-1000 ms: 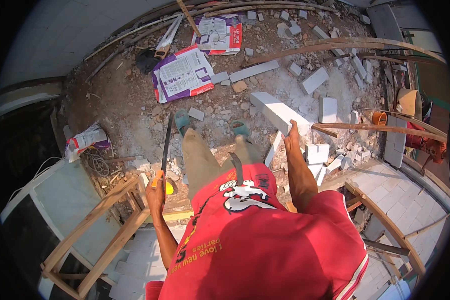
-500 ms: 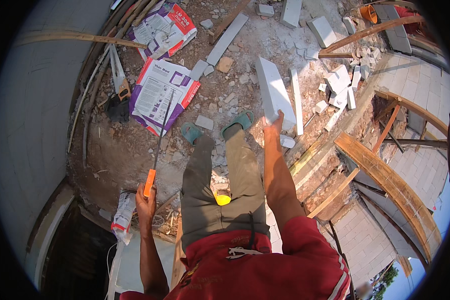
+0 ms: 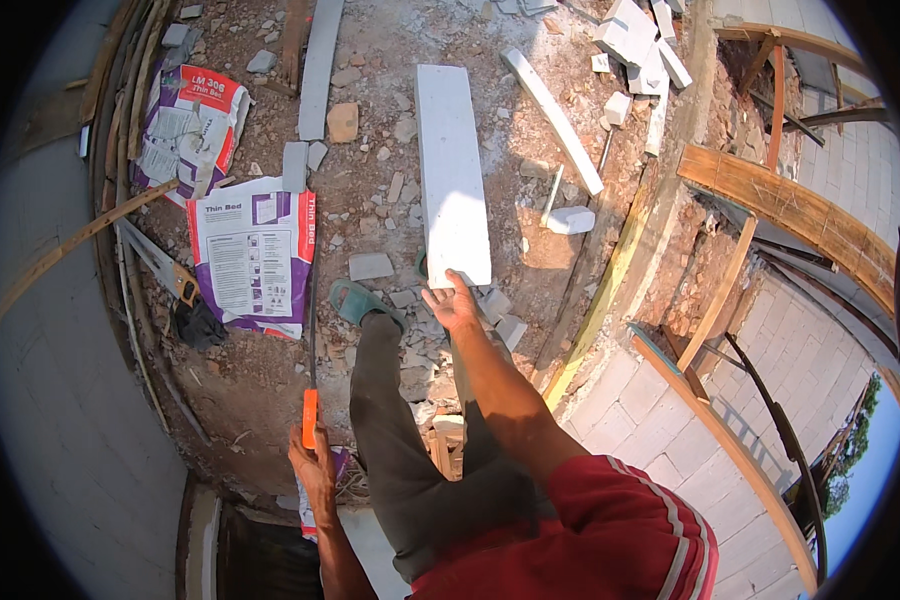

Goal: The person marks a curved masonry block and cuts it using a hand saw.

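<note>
My left hand [image 3: 315, 468] is closed round the orange handle of a handsaw [image 3: 310, 418]. Its long, thin dark blade points away from me and shows almost edge-on. In front of my legs, a long white lightweight block [image 3: 452, 150] lies lengthwise away from me. My right hand [image 3: 456, 303] grips its near end, the thumb on the upper face and the other fingers at the end and partly underneath. Whether the block's far end rests on the ground I cannot tell. My left foot wears a green sandal [image 3: 362, 304]; the block mostly hides the other one.
Printed paper bags [image 3: 250, 255] lie at the left, near a second saw [image 3: 160, 262] with a wooden handle. Rubble and offcuts, including a narrow white strip [image 3: 555, 120], cover the ground. Curved timber [image 3: 800, 215] stands to the right; a grey wall [image 3: 60, 350] rises left.
The white block has come leftward across my front with my right hand at its near end, and now points straight ahead. My view and body have turned right; the saw stays in my left hand.
</note>
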Demonstrator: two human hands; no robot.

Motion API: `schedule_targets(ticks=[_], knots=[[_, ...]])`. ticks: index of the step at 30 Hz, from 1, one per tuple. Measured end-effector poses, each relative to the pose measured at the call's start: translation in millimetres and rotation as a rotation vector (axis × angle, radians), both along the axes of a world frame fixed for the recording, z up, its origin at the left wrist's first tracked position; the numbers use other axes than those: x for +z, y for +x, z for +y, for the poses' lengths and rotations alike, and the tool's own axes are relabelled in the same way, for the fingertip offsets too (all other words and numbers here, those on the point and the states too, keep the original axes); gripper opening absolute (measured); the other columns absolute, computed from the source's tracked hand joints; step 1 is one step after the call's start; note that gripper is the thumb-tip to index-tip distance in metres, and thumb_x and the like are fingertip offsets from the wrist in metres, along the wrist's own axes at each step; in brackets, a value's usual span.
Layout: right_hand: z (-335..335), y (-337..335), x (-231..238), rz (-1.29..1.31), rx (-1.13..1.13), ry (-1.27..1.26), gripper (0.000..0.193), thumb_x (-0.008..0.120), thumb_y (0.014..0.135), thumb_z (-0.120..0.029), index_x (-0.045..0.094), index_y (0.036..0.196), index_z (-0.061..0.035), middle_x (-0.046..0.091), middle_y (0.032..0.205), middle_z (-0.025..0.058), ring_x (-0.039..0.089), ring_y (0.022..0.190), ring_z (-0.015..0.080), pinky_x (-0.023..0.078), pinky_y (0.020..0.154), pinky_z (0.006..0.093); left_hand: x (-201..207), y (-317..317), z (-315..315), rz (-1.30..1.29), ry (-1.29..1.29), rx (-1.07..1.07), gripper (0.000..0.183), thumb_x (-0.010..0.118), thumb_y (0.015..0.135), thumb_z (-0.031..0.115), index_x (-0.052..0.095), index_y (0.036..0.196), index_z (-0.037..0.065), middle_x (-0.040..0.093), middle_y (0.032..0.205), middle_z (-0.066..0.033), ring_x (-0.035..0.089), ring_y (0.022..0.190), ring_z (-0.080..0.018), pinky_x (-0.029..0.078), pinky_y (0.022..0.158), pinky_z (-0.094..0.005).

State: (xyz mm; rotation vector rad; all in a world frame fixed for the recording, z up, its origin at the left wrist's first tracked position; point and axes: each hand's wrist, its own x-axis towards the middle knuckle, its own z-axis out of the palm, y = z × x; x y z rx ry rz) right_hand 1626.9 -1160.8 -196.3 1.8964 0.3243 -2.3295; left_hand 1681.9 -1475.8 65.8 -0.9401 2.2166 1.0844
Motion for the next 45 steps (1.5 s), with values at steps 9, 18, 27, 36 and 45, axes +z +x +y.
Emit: schedule_targets(ticks=[9, 18, 27, 36, 45], knots=[[-30.0, 25.8, -92.2, -0.126, -0.075, 0.017, 0.078, 0.083, 0.071, -0.026, 0.040, 0.136, -0.0194, 0.042, 0.137, 0.0022, 0.032, 0.132, 0.0295, 0.025, 0.111, 0.0539, -50.2, -9.2, -1.1, -0.051, -0.046, -0.213, 0.024, 0.056, 0.091, 0.021, 0.049, 0.088, -0.001, 0.047, 0.068, -0.0105, 0.043, 0.064, -0.0170, 0.038, 0.057, -0.0342], [-10.3, 9.4, -165.5, -0.081, -0.126, 0.084, 0.069, 0.083, 0.072, -0.023, 0.045, 0.129, -0.0157, 0.047, 0.127, 0.0043, 0.040, 0.124, 0.0285, 0.036, 0.105, 0.0522, -89.0, 11.6, 2.0, -0.067, -0.073, -0.237, 0.028, 0.056, 0.092, 0.026, 0.049, 0.087, -0.001, 0.047, 0.070, -0.0135, 0.043, 0.064, -0.0233, 0.040, 0.060, -0.0358], [10.9, 0.1, -177.2, -0.050, -0.101, -0.009, 0.069, 0.082, 0.073, -0.021, 0.044, 0.131, -0.0198, 0.042, 0.133, 0.0034, 0.036, 0.126, 0.0290, 0.032, 0.108, 0.0558, -100.2, -12.6, 48.1, -0.004, -0.239, -0.415, 0.021, 0.056, 0.090, 0.019, 0.052, 0.091, -0.001, 0.056, 0.074, -0.0188, 0.056, 0.066, -0.0332, 0.045, 0.063, -0.0411], [69.4, 18.4, -162.5, -0.093, 0.005, 0.108, 0.061, 0.080, 0.076, -0.026, 0.050, 0.128, -0.0143, 0.052, 0.129, 0.0038, 0.042, 0.124, 0.0279, 0.036, 0.106, 0.0540, -102.6, -24.9, 77.0, -0.054, -0.169, -0.377, 0.024, 0.057, 0.091, 0.021, 0.051, 0.093, -0.002, 0.049, 0.072, -0.0136, 0.047, 0.065, -0.0217, 0.043, 0.062, -0.0352], [68.5, 9.5, -178.0, -0.071, -0.111, 0.041, 0.069, 0.080, 0.076, -0.025, 0.044, 0.134, -0.0186, 0.045, 0.136, -0.0002, 0.038, 0.128, 0.0253, 0.029, 0.111, 0.0500, -134.2, -36.8, 99.7, -0.057, -0.210, -0.334, 0.025, 0.058, 0.091, 0.021, 0.052, 0.092, -0.004, 0.049, 0.069, -0.0118, 0.046, 0.064, -0.0176, 0.043, 0.060, -0.0332]])
